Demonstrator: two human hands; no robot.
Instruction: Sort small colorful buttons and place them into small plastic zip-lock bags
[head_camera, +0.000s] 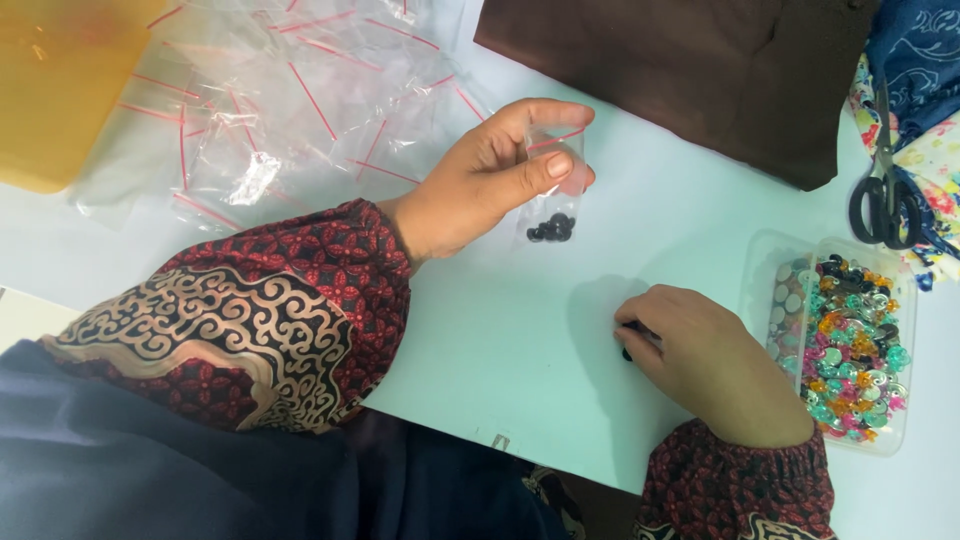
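Observation:
My left hand (480, 180) holds up a small clear zip bag (556, 190) by its top, thumb and fingers pinching it. Several black beads (551, 229) lie at the bottom of the bag. My right hand (700, 355) rests on the white table (520, 340) below and to the right of the bag. Its fingertips are closed on small black beads (628, 352), mostly hidden under the fingers. Both wrists wear dark red patterned sleeves.
A clear plastic box (845, 345) full of mixed coloured beads sits right of my right hand. Black-handled scissors (885, 195) lie on patterned cloth at the right edge. Brown fabric (690, 70) covers the top. A pile of empty zip bags (270, 100) and a yellow container (60, 80) lie at top left.

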